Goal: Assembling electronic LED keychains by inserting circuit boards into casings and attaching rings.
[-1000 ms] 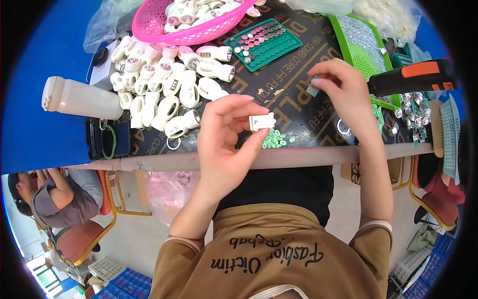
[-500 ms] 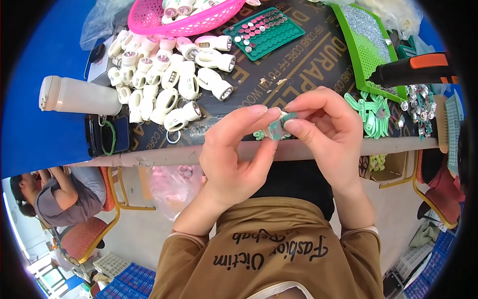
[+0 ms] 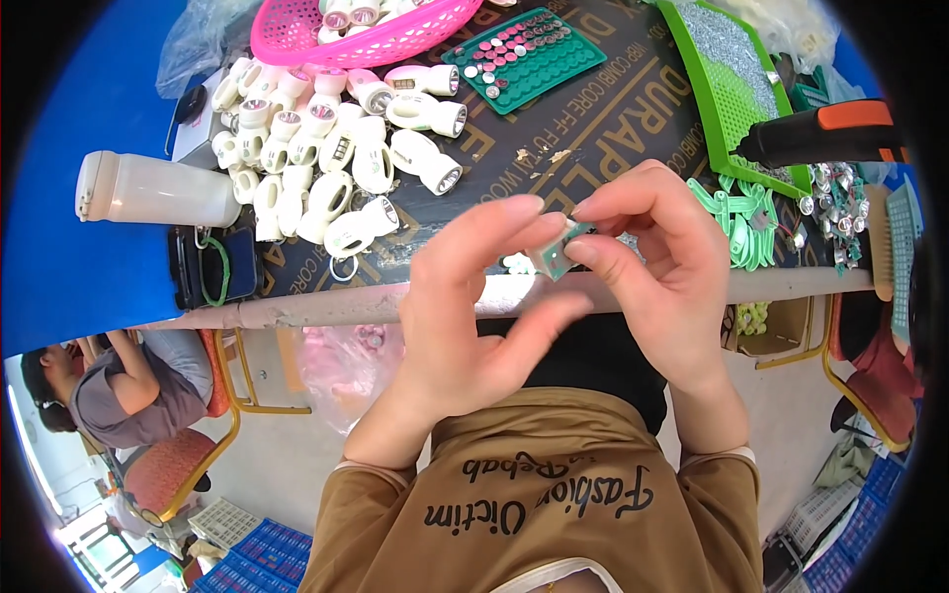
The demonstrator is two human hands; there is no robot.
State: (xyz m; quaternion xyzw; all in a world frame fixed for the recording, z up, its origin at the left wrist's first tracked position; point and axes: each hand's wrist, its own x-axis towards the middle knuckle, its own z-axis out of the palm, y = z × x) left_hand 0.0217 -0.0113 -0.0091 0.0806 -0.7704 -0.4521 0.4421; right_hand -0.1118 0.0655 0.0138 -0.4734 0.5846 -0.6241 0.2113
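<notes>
A small green circuit board (image 3: 557, 255) with a pale part on it is pinched between the thumb and fingertips of my right hand (image 3: 672, 277), above the table's near edge. My left hand (image 3: 450, 316) is beside it with the thumb spread away below. The left fingertips are close to the board's upper side; whether they touch it is unclear. Just behind the board, a small pale green-white piece (image 3: 518, 264) lies on the table, partly covered. To the right of my right hand are light green plastic handle-shaped parts (image 3: 749, 225) in a pile.
White flashlights (image 3: 326, 148) crowd the left, below a pink basket (image 3: 371, 47). A teal tray (image 3: 534, 84) holds small round parts. At right are a green tray (image 3: 722, 109), a black-and-orange power tool (image 3: 820, 133) and boards with reflectors (image 3: 842, 212). A white bottle (image 3: 158, 188) lies left.
My left thumb has come off the board and swung down to the right. The right hand keeps its pinch and has turned the board slightly.
</notes>
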